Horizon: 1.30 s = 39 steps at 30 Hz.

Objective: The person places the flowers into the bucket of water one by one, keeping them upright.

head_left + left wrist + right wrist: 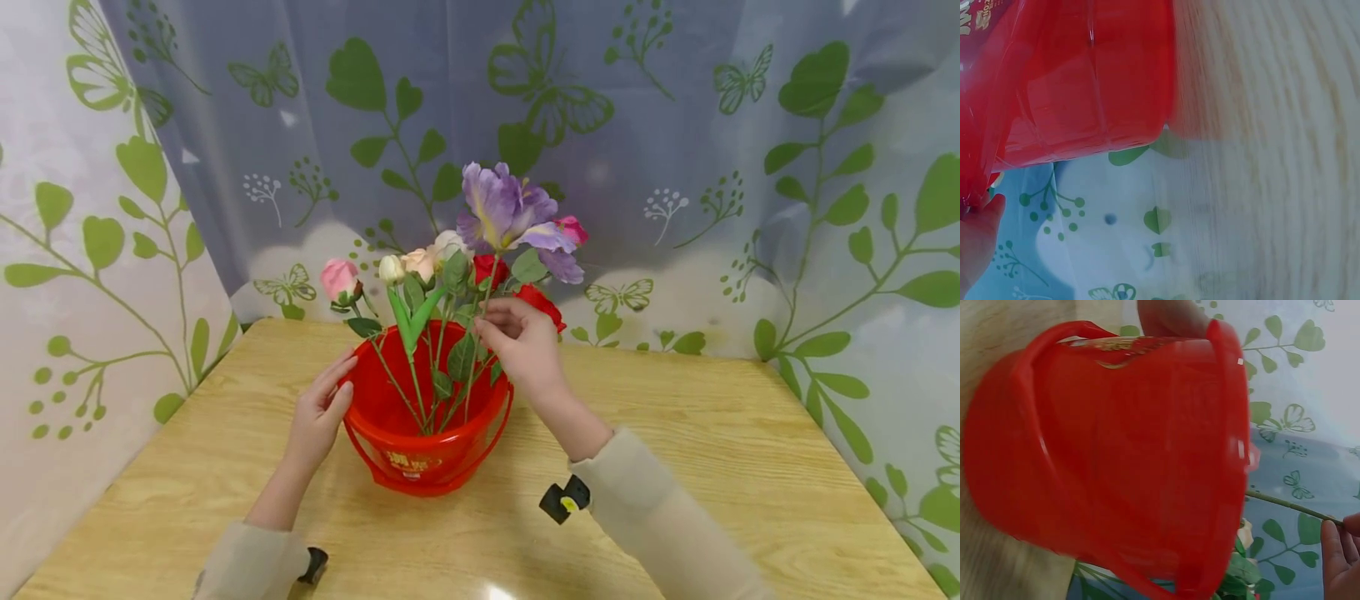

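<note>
A red bucket [420, 467] stands on the table with several artificial flowers upright in it. My right hand [525, 346] pinches the stem of a large purple iris [502, 208] over the bucket's right side. From the right wrist view, that green stem [1291, 505] runs from the fingers down behind the bucket rim. Against the left side of the rim rests my left hand [321, 408], its fingers extended. A pink rose [341, 279], a white tulip [391, 269] and red roses [538, 305] lean around the bucket's edge. The lower stem ends are partly hidden.
The wooden table [675, 467] extends around the bucket. Behind it hangs a blue and white curtain [450, 108] printed with green leaves and butterflies. The bucket's red handle [501, 437] hangs down along its front.
</note>
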Tool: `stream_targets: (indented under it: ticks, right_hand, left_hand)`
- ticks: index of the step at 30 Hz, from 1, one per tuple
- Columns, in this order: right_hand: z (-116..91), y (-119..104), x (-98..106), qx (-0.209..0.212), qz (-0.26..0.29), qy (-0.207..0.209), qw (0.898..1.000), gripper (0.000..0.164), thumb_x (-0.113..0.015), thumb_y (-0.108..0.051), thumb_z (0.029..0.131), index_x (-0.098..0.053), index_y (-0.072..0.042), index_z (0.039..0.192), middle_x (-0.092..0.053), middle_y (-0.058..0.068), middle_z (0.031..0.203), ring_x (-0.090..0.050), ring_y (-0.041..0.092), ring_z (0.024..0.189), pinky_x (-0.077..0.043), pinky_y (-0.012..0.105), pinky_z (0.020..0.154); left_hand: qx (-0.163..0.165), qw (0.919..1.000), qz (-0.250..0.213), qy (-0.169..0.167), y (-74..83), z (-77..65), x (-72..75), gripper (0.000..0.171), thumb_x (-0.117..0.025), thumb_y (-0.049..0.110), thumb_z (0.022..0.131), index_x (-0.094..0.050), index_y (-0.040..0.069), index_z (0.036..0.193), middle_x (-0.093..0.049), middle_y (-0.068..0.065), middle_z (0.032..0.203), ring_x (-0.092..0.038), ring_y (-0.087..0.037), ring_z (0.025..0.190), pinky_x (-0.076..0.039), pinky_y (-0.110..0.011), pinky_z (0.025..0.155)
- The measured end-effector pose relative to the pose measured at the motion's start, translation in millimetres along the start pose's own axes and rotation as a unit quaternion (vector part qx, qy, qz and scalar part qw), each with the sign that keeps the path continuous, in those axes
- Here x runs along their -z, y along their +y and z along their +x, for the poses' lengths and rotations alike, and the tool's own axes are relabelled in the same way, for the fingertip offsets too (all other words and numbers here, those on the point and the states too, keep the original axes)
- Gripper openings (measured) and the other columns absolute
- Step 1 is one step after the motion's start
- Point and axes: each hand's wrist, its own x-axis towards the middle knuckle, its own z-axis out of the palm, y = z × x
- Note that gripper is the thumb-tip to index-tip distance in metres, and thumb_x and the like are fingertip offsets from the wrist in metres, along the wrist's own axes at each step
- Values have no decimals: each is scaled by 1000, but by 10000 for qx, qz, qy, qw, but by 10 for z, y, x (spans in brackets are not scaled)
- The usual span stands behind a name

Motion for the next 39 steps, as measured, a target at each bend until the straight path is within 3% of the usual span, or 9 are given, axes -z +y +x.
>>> stream_targets:
  ticks: [4,9,16,24,29,34,39]
  right_hand:
    - [-17,114,-45,-41,-20,-177,9998,21,-60,-1,82,-60,4,102,-61,15,86,-59,35,80,-52,37,69]
    - [-61,210,-118,-94,3,-321,9994,20,-60,1,82,-59,7,100,-61,16,86,-60,34,81,-52,34,68]
    - [-97,329,-205,57,-394,-501,9979,17,-60,1,81,-60,8,97,-63,14,82,-61,31,77,-52,25,64]
    - [-103,377,-246,326,-813,-744,9934,14,-60,3,80,-62,8,93,-64,14,80,-63,24,73,-52,23,64]
    - [-118,389,-256,353,-938,-828,9915,14,-60,3,80,-61,8,93,-64,13,81,-63,21,74,-52,23,66]
    - [-115,392,-262,374,-1083,-856,9897,14,-60,1,81,-61,7,94,-64,13,82,-62,20,74,-51,22,66]
    - [-104,388,-267,354,-1259,-827,9880,17,-61,0,80,-62,6,96,-65,12,86,-62,20,77,-51,23,67]
  left_hand:
    - [-1,10000,-11,-10,9,18,-1,31,-45,-15,83,-48,-18,114,-41,-32,124,-41,-9,115,-36,-10,87]
    - [29,10000,-10,3,11,9,-4,31,-45,-16,82,-48,-19,113,-41,-33,123,-41,-5,114,-36,-10,87]
    - [46,10000,73,25,13,-7,-4,32,-46,-16,82,-50,-17,113,-46,-12,124,-41,-8,114,-36,-11,87]
    - [78,10000,56,0,21,11,-6,32,-46,-16,82,-49,-18,114,-40,-35,122,-40,-8,115,-35,-9,87]
    - [70,10000,28,-8,22,17,-9,32,-45,-16,82,-49,-18,114,-41,-33,123,-41,-13,116,-36,-10,87]
    - [83,10000,53,3,24,12,-4,32,-45,-16,82,-49,-18,114,-45,-23,124,-41,-9,115,-36,-10,87]
    - [116,9999,33,-30,29,14,1,32,-45,-15,83,-48,-18,114,-41,-32,124,-40,-5,115,-35,-9,87]
